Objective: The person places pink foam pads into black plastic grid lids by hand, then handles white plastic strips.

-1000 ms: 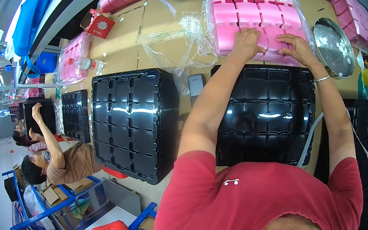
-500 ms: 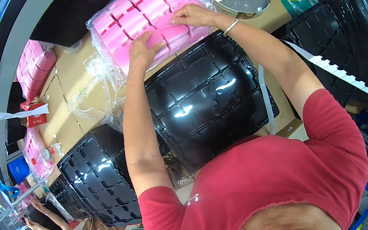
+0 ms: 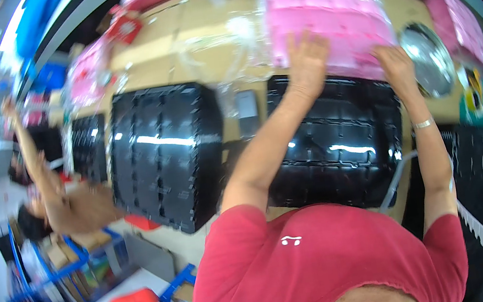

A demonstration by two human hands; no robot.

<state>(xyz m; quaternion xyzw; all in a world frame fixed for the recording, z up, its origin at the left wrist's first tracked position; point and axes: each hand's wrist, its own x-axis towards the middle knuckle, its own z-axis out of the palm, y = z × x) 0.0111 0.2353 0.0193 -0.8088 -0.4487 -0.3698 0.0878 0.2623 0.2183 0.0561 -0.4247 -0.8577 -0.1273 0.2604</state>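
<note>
A block of pink pieces [image 3: 327,12], set in rows and partly wrapped in clear film, lies at the far side of the bench. My left hand [image 3: 308,62] rests on its near left part, fingers stretched out over the pink surface. At the block's near right corner my right hand [image 3: 396,64] has its fingers bent together against the edge; blur hides what they grip. Directly below both hands is a stack of shiny black moulded trays [image 3: 332,138], its far edge against the pink block.
A round metal tin [image 3: 429,59] stands right of the block, beside another pink bundle [image 3: 457,25]. More black trays [image 3: 159,156] are stacked at the left, with crumpled clear film [image 3: 218,49] beyond. Yellow tape [image 3: 474,96] lies far right. Another person [image 3: 69,200] works at far left.
The view has swung left, so bench and block appear further right. My left hand's fingers have straightened on the block; my right hand stays at its right part, now at the near corner.
</note>
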